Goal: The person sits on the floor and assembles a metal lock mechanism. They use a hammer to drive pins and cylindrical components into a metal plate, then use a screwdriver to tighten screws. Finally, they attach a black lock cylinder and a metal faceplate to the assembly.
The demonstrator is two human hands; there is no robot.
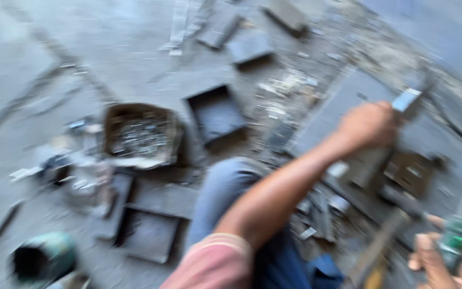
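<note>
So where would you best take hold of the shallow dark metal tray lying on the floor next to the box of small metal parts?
The picture is blurred, so this is a guess. The dark tray lies flat and open side up, with low upright walls. Its near rim, facing the knee, looks free. Probably come from above on that side and pinch the wall. The box of parts crowds its left.

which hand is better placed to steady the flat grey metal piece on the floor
Left, probably. The left hand is already stretched out over the flat grey metal piece, gripping something pale there. The right hand is back near the body, busy holding a green-handled tool.
</note>
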